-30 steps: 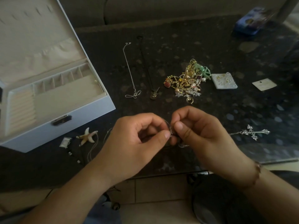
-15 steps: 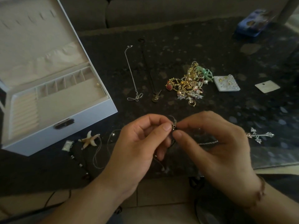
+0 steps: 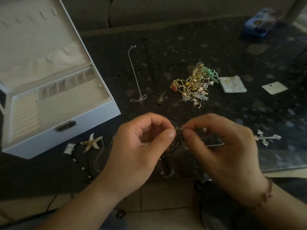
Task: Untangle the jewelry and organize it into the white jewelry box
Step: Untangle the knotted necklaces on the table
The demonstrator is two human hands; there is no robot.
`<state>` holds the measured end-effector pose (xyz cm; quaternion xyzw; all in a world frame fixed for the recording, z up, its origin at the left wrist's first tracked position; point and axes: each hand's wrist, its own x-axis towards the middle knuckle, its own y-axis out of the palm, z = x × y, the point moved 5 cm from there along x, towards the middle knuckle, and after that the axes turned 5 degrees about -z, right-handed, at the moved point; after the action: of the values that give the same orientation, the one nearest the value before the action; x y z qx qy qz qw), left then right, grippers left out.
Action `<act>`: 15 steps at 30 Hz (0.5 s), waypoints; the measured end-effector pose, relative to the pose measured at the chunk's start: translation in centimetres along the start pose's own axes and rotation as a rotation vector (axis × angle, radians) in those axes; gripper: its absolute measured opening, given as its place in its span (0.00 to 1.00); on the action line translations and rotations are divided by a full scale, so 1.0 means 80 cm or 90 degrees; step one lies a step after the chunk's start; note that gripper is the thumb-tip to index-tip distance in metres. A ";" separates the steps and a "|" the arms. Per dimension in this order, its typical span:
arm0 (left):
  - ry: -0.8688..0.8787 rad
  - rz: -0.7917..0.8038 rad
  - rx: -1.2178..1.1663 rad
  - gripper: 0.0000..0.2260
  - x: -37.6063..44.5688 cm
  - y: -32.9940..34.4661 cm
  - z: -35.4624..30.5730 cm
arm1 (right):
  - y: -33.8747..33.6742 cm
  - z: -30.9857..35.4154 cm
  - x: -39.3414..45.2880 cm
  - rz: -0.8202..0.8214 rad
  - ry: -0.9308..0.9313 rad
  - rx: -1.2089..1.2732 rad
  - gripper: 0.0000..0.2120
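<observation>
Fingers (image 3: 172, 134) of left hand (image 3: 137, 146) curled, thumb and forefinger pinching a small silver clasp (image 3: 179, 129); fingers of right hand (image 3: 221, 146) pinching the same clasp from the other side, tips of both hands almost meeting over the near edge of the dark speckled desk (image 3: 199, 47). At far left, white jewelry box (image 3: 93, 120) standing open on the desk, lid tilted back, row of small compartments and ring rolls showing in the tray. Just in front of the box, starfish pendant (image 3: 93, 141) beside a small clear packet (image 3: 69, 148), with a dark beaded cord (image 3: 82, 166) trailing toward the near edge. Farther back, thin silver chain (image 3: 135, 75) laid out straight, then a dark cord necklace (image 3: 153, 72) with a small pendant at its near end, the two side by side but apart. Below the pinched clasp, dark cord loops and a fine silver chain (image 3: 215, 144) hanging between the hands, running off behind the right hand. Beyond the hands, tangled heap of gold jewelry (image 3: 193, 87) with a green piece (image 3: 210, 74) at its far right. Beside the heap, white earring card (image 3: 232, 84); further right, small blank card (image 3: 274, 87). Silver cross pendant (image 3: 265, 138) lying just right of the right hand. Blue tin (image 3: 260, 22) at the far right corner. Beaded bracelet (image 3: 268, 191) on the right wrist.
</observation>
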<state>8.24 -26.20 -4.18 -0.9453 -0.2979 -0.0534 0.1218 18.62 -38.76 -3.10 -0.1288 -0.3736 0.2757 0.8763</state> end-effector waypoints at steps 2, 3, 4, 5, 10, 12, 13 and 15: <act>0.017 -0.012 0.035 0.04 0.000 -0.003 -0.002 | 0.000 0.000 0.000 0.002 0.014 0.011 0.05; 0.023 -0.020 0.045 0.05 0.000 -0.004 -0.002 | 0.001 -0.001 0.000 0.007 0.024 0.023 0.05; 0.027 -0.028 0.052 0.06 0.000 -0.004 -0.003 | 0.001 -0.001 0.000 0.017 0.035 0.039 0.05; 0.030 -0.036 0.062 0.08 0.000 -0.005 -0.003 | 0.002 -0.001 0.000 0.028 0.045 0.053 0.05; 0.091 -0.006 0.126 0.08 0.000 0.002 -0.015 | 0.010 -0.002 -0.001 0.092 0.051 0.075 0.05; 0.116 -0.017 0.164 0.06 -0.001 0.000 -0.016 | 0.012 -0.003 -0.001 0.116 0.044 0.054 0.05; 0.130 -0.025 0.186 0.06 -0.001 -0.002 -0.016 | 0.012 -0.004 -0.001 0.125 0.045 0.044 0.05; 0.157 -0.034 0.223 0.06 0.000 -0.007 -0.019 | 0.012 -0.006 -0.001 0.147 0.053 0.034 0.05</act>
<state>7.87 -26.13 -2.64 -0.8876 -0.3105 -0.1195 0.3185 18.48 -38.03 -3.91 -0.1590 -0.3125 0.3788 0.8565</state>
